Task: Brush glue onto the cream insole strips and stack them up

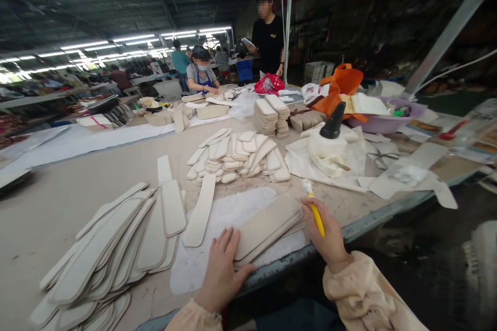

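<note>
Nearest, the left hand [222, 269] lies palm down with fingers loosely spread, gripping nothing, at the left end of a stack of beige panels [267, 225]; it probably steadies their edges. The panels lie slightly fanned near the table's edge, apparently so that each top face is within easy reach. The right hand [326, 227] is closed around a yellow-handled brush [317, 217], bristles up and away from the panels, perhaps to keep them unsmeared. A white sheet [190, 264] lies underneath, seemingly shielding the table. Left of it, long panels [97, 253] overlap in a staggered heap, which likely makes single ones easier to lift. Beyond sit a loose pile of small pieces [236, 152] and, to the right, a white tub [326, 150] with a black cone [334, 121] on top. Farther back, neat stacks [266, 116] stand upright, and a co-worker in a blue apron [204, 84] bends over the table.
</note>
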`<state>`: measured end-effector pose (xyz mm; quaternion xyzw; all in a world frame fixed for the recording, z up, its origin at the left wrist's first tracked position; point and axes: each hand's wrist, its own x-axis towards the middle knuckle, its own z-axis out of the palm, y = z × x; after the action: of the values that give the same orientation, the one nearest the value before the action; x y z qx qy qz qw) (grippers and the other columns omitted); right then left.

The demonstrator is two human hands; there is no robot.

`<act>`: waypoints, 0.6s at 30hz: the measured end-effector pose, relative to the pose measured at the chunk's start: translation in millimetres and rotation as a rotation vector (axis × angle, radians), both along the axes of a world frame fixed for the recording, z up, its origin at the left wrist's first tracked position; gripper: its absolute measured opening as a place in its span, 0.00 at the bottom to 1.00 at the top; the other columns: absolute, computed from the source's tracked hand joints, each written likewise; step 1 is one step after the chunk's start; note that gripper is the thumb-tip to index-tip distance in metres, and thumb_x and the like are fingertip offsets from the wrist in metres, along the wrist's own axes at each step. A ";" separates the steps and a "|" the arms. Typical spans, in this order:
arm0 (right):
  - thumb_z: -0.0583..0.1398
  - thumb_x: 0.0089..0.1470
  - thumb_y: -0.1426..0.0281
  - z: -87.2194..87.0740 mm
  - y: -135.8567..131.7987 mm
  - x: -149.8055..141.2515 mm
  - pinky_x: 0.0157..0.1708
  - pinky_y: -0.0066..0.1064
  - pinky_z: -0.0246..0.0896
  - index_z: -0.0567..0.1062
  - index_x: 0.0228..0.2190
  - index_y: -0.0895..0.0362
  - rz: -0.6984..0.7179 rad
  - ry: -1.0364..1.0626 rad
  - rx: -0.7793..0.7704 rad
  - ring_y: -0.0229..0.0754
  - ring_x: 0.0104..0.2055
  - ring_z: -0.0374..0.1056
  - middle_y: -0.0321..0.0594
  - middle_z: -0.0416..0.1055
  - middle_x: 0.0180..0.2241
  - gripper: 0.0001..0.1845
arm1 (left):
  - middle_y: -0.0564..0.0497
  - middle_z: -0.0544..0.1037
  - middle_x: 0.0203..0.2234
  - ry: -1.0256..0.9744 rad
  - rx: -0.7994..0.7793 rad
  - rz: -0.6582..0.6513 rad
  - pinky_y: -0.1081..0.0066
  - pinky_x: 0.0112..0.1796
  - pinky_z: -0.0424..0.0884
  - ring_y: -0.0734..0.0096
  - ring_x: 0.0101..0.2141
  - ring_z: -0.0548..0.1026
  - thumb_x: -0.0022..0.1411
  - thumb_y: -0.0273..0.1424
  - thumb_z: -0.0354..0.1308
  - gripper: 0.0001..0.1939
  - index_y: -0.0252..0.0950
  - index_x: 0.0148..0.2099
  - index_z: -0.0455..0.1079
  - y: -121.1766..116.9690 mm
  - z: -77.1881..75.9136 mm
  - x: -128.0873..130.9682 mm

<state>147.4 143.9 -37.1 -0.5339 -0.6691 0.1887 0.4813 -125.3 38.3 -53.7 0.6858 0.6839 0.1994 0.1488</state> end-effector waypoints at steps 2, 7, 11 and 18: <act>0.54 0.60 0.60 -4.5 1.3 -1.3 0.50 0.40 0.64 0.68 0.45 0.55 0.009 -0.041 -0.014 0.47 0.48 0.69 0.44 0.72 0.44 0.15 | 0.37 0.63 0.60 0.028 0.034 -0.006 0.43 0.59 0.49 0.48 0.61 0.58 0.54 0.43 0.59 0.34 0.35 0.61 0.60 -0.8 -6.6 -1.1; 0.54 0.60 0.61 -6.8 -1.7 -8.7 0.51 0.39 0.62 0.69 0.46 0.55 0.085 0.063 -0.027 0.46 0.48 0.68 0.44 0.72 0.44 0.15 | 0.36 0.62 0.60 0.020 0.098 -0.018 0.43 0.60 0.48 0.49 0.60 0.58 0.55 0.42 0.59 0.36 0.34 0.63 0.56 -2.3 -12.7 -3.2; 0.53 0.60 0.63 -3.1 -14.1 -18.4 0.44 0.35 0.65 0.69 0.45 0.55 0.270 0.249 -0.079 0.42 0.39 0.70 0.41 0.73 0.37 0.14 | 0.37 0.65 0.58 -0.025 0.136 -0.021 0.44 0.59 0.51 0.51 0.59 0.61 0.55 0.39 0.59 0.34 0.35 0.62 0.56 -2.5 -10.8 -5.2; 0.49 0.63 0.62 -0.5 -45.1 -57.3 0.24 0.29 0.55 0.71 0.41 0.57 0.526 0.462 -0.347 0.37 0.22 0.59 0.33 0.61 0.20 0.15 | 0.38 0.65 0.58 -0.138 0.154 0.010 0.42 0.60 0.48 0.53 0.59 0.62 0.54 0.34 0.60 0.40 0.35 0.65 0.46 -4.1 -9.4 -4.9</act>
<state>90.1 98.8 -37.6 -0.3613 -0.6153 0.5312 0.4569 -130.2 34.2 -63.0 0.6766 0.6580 0.2987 0.1417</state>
